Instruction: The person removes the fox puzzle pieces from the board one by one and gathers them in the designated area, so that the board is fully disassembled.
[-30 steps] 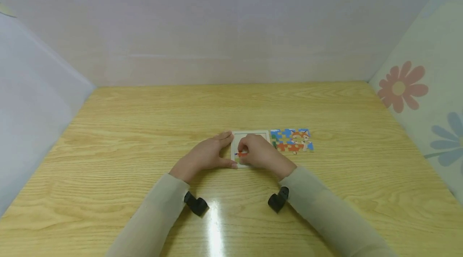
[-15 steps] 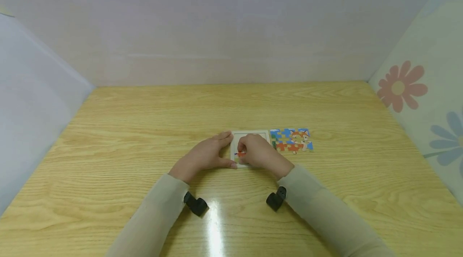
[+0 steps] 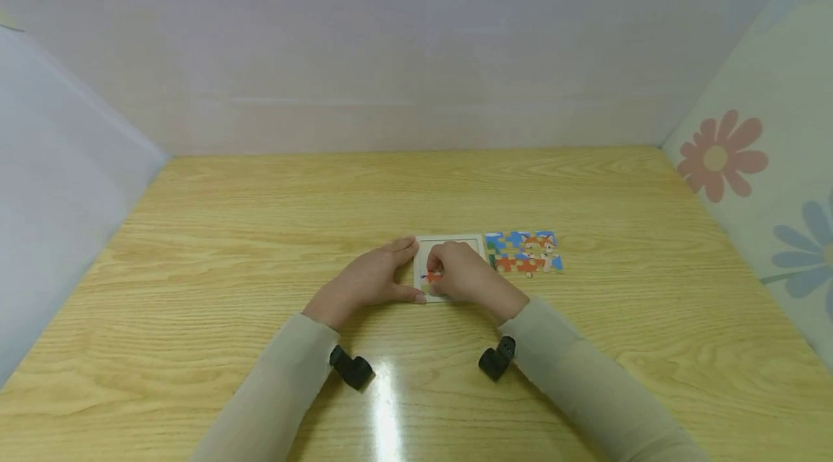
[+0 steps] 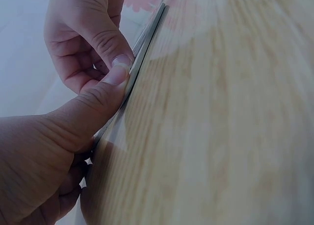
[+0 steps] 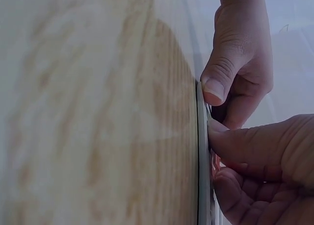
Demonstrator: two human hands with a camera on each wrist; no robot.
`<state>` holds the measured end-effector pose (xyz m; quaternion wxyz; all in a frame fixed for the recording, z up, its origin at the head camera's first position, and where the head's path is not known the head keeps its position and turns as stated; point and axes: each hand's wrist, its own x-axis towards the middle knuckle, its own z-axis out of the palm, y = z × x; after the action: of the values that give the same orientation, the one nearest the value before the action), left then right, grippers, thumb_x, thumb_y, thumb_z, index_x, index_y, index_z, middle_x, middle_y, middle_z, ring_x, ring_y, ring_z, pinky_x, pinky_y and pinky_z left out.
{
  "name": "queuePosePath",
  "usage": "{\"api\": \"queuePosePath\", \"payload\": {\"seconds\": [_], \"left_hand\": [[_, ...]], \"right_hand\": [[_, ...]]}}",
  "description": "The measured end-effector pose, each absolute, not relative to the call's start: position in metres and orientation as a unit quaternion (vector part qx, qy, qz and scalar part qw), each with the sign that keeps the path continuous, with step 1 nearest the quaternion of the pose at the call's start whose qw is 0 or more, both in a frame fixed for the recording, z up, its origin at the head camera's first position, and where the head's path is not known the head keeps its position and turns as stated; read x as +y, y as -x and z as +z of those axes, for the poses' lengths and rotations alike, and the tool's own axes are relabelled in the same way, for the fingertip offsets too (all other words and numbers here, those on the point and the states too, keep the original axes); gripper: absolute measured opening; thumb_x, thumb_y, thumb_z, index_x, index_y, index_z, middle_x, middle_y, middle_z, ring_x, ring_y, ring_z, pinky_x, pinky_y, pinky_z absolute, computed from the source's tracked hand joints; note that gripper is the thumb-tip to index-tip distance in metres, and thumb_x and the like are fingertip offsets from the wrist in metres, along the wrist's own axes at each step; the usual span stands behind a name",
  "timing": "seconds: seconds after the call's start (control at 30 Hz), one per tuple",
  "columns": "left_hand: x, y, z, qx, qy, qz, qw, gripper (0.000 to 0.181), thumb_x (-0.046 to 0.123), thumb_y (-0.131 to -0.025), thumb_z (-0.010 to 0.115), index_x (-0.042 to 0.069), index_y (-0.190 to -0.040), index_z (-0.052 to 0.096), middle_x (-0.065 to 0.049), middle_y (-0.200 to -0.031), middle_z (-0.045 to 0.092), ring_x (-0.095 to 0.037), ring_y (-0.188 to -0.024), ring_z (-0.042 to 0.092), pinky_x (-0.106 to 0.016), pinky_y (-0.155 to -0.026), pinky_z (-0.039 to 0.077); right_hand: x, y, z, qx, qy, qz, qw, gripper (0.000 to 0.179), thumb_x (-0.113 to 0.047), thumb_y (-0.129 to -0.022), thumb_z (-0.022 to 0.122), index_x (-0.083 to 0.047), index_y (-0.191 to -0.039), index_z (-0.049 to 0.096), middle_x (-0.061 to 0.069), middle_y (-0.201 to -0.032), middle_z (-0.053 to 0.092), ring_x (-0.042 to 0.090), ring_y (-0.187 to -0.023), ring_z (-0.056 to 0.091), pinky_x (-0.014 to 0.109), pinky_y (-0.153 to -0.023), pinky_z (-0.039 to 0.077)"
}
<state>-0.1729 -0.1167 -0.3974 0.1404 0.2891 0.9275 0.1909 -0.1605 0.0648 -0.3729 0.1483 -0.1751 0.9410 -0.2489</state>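
A small square puzzle tray with a pale rim lies on the table in the head view. My left hand holds its left side, with the fingers at the far corner and the thumb by the near corner. Inside the tray's lower left, my right hand pinches a puzzle piece with red on it; the fingers hide most of it. In the left wrist view, the left thumb lies on the tray's edge, close to the right thumb. The right wrist view shows the right fingers low over the tray.
Several joined or close-lying puzzle pieces, with a fox face, blue and red, lie right of the tray. The wood-grain table ends at a pale back wall. A flower-printed panel stands on the right.
Hardly anything differs. The right wrist has shifted slightly left, while the fingers stay at the same spot in the tray. The left hand has kept its place.
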Motion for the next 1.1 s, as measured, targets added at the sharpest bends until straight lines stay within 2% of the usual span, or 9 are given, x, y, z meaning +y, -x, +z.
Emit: {"api": "queuePosePath", "payload": {"seconds": [0.5,0.8,1.1], "left_hand": [[-0.117,0.172,-0.398,0.929,-0.284,0.191,0.141,0.095,0.056,-0.074,0.068,0.007,-0.145,0.03,-0.006,-0.153,0.023,-0.029,-0.137,0.028,-0.043,-0.109,0.03],[-0.116,0.173,-0.396,0.93,-0.284,0.184,0.146,0.095,0.057,-0.074,0.067,0.008,-0.146,0.029,-0.005,-0.153,0.021,-0.029,-0.137,0.027,-0.043,-0.109,0.03],[-0.116,0.172,-0.395,0.928,-0.287,0.187,0.146,0.096,0.058,-0.074,0.067,0.007,-0.146,0.028,-0.006,-0.153,0.021,-0.029,-0.137,0.026,-0.043,-0.109,0.029]], "right_hand": [[0.068,0.159,-0.376,0.926,0.175,-0.303,0.144,0.023,-0.004,-0.073,0.071,-0.009,-0.086,0.053,0.001,-0.071,0.05,0.014,-0.064,0.045,0.024,-0.057,0.036],[0.071,0.159,-0.38,0.914,0.169,-0.341,0.143,0.026,-0.005,-0.072,0.073,-0.012,-0.086,0.052,0.001,-0.074,0.052,0.015,-0.066,0.047,0.025,-0.058,0.038],[0.075,0.162,-0.387,0.9,0.144,-0.381,0.153,0.014,-0.011,-0.081,0.07,-0.016,-0.086,0.058,-0.002,-0.076,0.058,0.012,-0.067,0.052,0.025,-0.06,0.041]]}}
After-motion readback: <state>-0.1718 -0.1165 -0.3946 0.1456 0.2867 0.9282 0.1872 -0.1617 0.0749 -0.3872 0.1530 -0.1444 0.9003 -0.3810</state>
